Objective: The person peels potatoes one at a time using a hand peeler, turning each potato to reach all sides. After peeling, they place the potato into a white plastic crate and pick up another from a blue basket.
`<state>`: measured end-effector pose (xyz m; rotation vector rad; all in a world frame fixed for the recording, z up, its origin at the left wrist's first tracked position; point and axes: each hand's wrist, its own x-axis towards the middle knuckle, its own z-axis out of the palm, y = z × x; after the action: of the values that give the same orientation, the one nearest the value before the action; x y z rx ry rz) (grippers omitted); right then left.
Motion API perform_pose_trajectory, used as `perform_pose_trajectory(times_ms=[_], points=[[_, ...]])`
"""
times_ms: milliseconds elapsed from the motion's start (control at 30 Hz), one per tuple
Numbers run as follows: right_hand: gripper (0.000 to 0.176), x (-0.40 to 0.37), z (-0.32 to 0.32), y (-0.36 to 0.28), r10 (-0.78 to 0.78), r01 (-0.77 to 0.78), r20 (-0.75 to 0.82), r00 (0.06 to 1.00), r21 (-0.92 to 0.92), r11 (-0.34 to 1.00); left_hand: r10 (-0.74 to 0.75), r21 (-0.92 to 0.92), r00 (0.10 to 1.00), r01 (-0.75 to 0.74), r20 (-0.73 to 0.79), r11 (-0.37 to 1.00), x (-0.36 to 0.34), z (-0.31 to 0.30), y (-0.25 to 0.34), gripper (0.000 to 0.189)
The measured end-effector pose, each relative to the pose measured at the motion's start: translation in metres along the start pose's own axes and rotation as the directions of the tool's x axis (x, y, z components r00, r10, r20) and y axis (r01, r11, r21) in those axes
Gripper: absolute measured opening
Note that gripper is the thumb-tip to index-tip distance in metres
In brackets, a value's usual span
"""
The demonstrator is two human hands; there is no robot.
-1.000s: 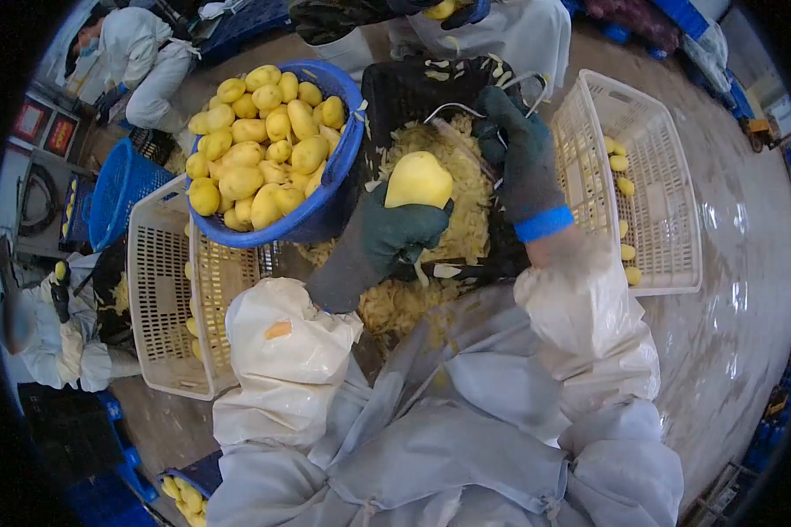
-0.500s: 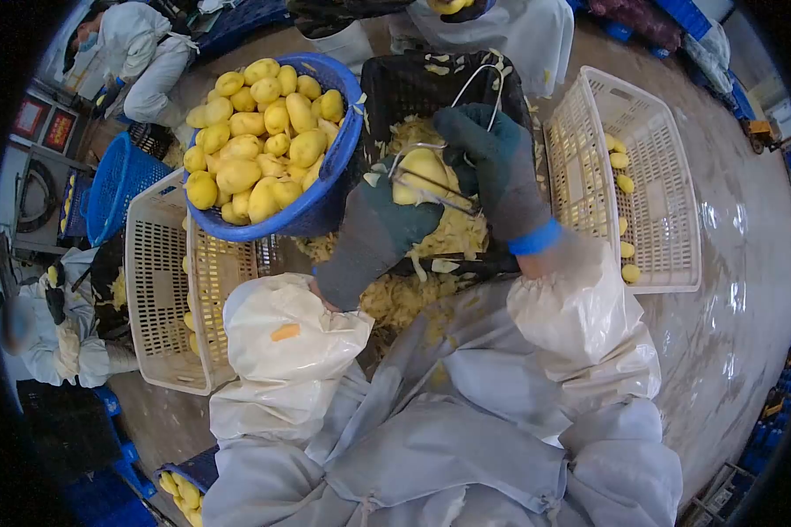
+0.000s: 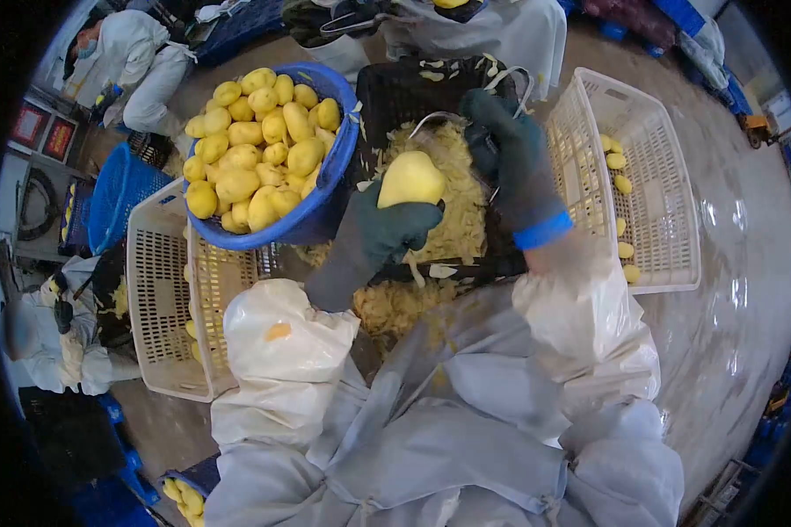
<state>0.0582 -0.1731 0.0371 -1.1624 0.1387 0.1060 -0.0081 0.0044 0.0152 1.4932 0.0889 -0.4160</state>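
My left hand (image 3: 385, 227), in a dark green glove, is closed round a pale yellow peeled potato (image 3: 411, 179). Up and to the right, my right hand (image 3: 504, 140) grips a peeler (image 3: 523, 86) with a bent wire frame, apart from the potato. Both hands are above a black crate (image 3: 385, 95) holding a heap of peelings (image 3: 461, 176). A blue basket (image 3: 347, 145) full of yellow potatoes (image 3: 246, 158) stands left of the crate.
White crates with some potatoes stand at the right (image 3: 668, 176) and the left (image 3: 163, 290). A blue mesh basket (image 3: 119, 198) is farther left. Other people work at the upper left (image 3: 132, 53), lower left (image 3: 53, 338) and top (image 3: 501, 39).
My right hand has lifted the peeler up and away from the potato. My left hand has moved slightly left, and the potato shows more fully.
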Motion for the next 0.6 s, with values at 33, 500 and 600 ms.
perform_pose_trajectory(times_ms=[33, 500, 600], points=[[0.021, -0.004, 0.002, 0.012, -0.135, 0.143, 0.084, 0.987, -0.097, 0.985, -0.003, -0.005, 1.000, 0.003, -0.001, 1.000, -0.001, 0.000, 0.001, 0.036], [0.016, -0.005, 0.001, -0.001, -0.122, 0.122, -0.011, 0.992, -0.004, 0.992, 0.107, -0.047, 0.993, -0.105, 0.058, 0.993, -0.006, 0.002, 0.007, 0.026], [0.017, -0.030, 0.017, -0.004, -0.160, 0.176, 0.108, 0.981, -0.157, 0.972, 0.429, 0.165, 0.866, -0.476, 0.255, 0.864, 0.014, -0.017, -0.035, 0.024]])
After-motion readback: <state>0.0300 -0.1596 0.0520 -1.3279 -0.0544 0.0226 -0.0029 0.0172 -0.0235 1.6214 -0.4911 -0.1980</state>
